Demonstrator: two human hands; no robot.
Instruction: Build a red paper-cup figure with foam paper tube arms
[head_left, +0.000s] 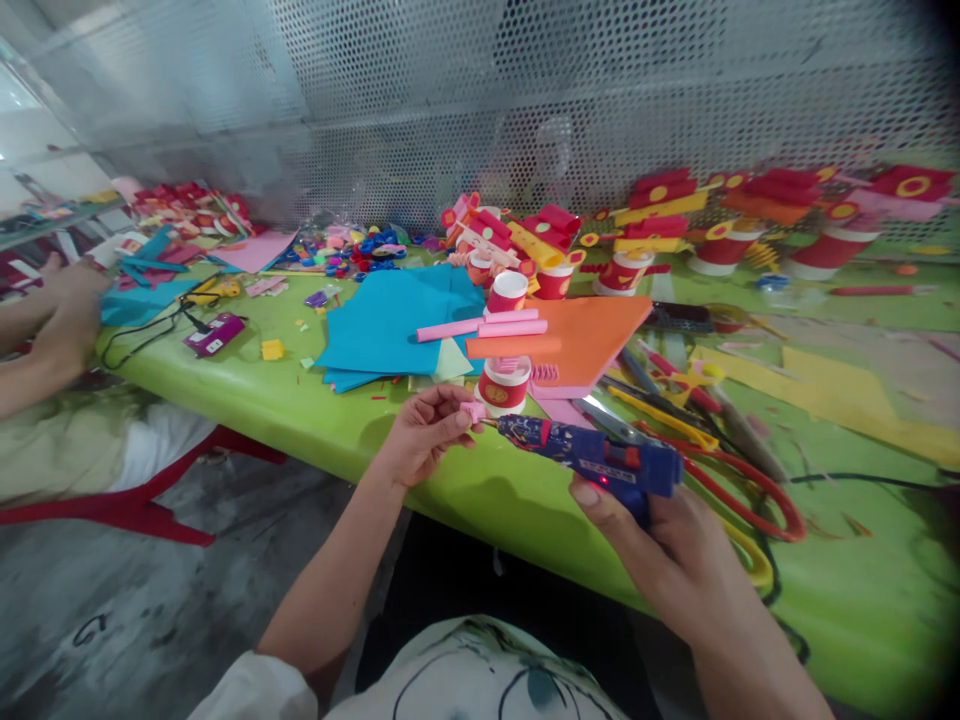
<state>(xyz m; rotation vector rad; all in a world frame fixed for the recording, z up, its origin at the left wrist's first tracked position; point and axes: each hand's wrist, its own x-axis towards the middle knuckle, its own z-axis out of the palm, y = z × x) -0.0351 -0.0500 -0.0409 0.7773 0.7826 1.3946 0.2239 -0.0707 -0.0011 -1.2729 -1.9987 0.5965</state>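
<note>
My right hand grips a dark blue hot glue gun with a small red light showing on its side. Its nozzle points left and meets, or nearly meets, a small pink piece pinched in the fingertips of my left hand. Just behind the nozzle stands a red and white paper cup. Pink paper rolls and an orange roll lie across above it, below a second cup. A pink coiled strip sits to the cup's right.
Blue sheets and an orange sheet cover the middle of the green table. Scissors with red handles lie at right. Finished-looking cup models line the back by a perforated metal panel. Another person's hands are at far left.
</note>
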